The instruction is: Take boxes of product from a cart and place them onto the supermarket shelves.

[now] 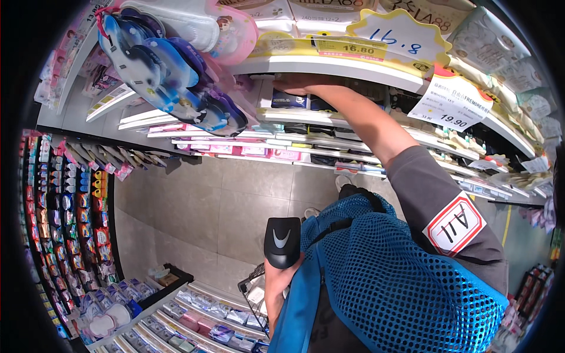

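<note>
The shelf (pixel 318 65) is spreading above and around the right hand, its far ends curving off into the dark rim. The floor (pixel 241 194) is showing beyond the left hand. The vest (pixel 400 276), blue mesh, is filling the space to the right of the left hand and hiding most of the body. A rack (pixel 70 200) of small packs is standing well left of both hands, too crowded for counting. One grey sleeve (pixel 421 176) is covering the right upper arm. Glossy blue packs (pixel 170 73) are hanging left of the right hand, overlapping, so their number is staying unclear. Two large cards (pixel 441 106) are sitting up and to the right of the right hand.

The right hand (pixel 296 85) is lying under the shelf's lip, its fingers partly shaded; whether it is gripping anything, I cannot tell. The left hand (pixel 280 276) is grasping one scanner (pixel 282 242), whose head is hiding the fingers and handle. The scanner is looking black and rounded, with a grey crescent on top. One box (pixel 288 101), dark blue, is sitting just under the right hand, its upper part hidden. Two shoes (pixel 344 182) are showing beyond the scanner, both partly covered.
</note>
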`<state>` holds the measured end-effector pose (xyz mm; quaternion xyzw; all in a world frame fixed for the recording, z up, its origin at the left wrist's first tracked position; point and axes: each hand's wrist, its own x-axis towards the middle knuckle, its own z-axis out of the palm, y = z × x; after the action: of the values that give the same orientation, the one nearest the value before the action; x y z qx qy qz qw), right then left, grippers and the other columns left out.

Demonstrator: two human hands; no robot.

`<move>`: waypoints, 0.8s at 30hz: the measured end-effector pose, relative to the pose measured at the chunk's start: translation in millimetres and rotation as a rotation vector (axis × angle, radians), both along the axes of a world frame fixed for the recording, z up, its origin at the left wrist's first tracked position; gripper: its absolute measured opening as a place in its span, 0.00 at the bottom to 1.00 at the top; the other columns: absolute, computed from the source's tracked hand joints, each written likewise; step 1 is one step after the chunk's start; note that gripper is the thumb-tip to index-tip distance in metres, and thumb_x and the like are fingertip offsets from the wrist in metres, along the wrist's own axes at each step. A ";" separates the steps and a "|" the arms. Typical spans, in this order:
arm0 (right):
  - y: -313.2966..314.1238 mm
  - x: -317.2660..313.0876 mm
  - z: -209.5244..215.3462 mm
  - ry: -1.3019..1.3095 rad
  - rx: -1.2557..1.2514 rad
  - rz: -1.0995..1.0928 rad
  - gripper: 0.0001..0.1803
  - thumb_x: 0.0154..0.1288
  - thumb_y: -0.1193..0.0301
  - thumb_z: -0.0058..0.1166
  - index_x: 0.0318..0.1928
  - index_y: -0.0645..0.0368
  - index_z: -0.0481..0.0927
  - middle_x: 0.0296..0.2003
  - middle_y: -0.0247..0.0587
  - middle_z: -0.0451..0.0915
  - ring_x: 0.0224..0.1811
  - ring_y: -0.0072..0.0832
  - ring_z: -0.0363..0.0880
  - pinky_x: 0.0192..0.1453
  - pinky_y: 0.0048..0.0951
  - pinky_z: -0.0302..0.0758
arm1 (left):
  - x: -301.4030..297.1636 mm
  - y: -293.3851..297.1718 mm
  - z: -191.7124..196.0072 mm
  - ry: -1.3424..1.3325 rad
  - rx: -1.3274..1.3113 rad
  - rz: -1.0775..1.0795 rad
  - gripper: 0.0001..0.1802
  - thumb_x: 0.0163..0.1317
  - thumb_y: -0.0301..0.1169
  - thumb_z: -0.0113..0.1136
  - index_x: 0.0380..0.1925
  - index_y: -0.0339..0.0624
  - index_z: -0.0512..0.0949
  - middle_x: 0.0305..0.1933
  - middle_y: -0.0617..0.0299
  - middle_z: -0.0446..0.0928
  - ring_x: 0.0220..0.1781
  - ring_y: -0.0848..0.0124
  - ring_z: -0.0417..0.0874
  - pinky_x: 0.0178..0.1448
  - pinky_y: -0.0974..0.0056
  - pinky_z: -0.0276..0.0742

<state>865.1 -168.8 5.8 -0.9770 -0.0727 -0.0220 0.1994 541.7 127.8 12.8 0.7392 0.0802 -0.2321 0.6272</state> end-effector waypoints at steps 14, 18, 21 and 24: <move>-1.5 7.6 -16.0 -0.130 -0.097 0.108 0.24 0.64 0.51 0.41 0.43 0.57 0.80 0.38 0.48 0.80 0.39 0.45 0.78 0.47 0.42 0.73 | 14.4 -6.5 -2.2 -0.012 0.028 -0.011 0.18 0.45 0.24 0.68 0.39 0.35 0.77 0.36 0.61 0.80 0.38 0.73 0.78 0.44 0.66 0.73; 0.1 17.3 -37.1 -0.275 0.028 0.006 0.22 0.62 0.52 0.43 0.41 0.56 0.80 0.34 0.47 0.81 0.37 0.45 0.78 0.45 0.43 0.73 | 21.6 -13.3 0.5 -0.033 0.022 -0.020 0.18 0.44 0.23 0.68 0.39 0.35 0.77 0.35 0.60 0.80 0.37 0.73 0.78 0.43 0.66 0.74; 7.1 11.2 -31.4 -0.328 0.076 -0.035 0.20 0.62 0.54 0.44 0.40 0.56 0.80 0.32 0.47 0.80 0.35 0.45 0.78 0.43 0.44 0.73 | 22.8 -12.2 -3.0 -0.052 -0.018 0.021 0.16 0.44 0.22 0.68 0.37 0.35 0.78 0.34 0.60 0.80 0.36 0.73 0.79 0.43 0.65 0.74; 9.9 -0.2 -9.1 -0.246 0.096 -0.025 0.19 0.62 0.56 0.44 0.41 0.57 0.79 0.35 0.48 0.80 0.37 0.46 0.77 0.45 0.43 0.72 | 24.9 -10.1 1.6 -0.025 -0.019 0.024 0.15 0.45 0.23 0.68 0.35 0.35 0.78 0.33 0.61 0.80 0.35 0.73 0.79 0.43 0.65 0.74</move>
<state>864.9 -158.9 -3.3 -0.9571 -0.0832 -0.1474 0.2352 566.6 117.8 14.4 0.7350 0.0791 -0.2161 0.6378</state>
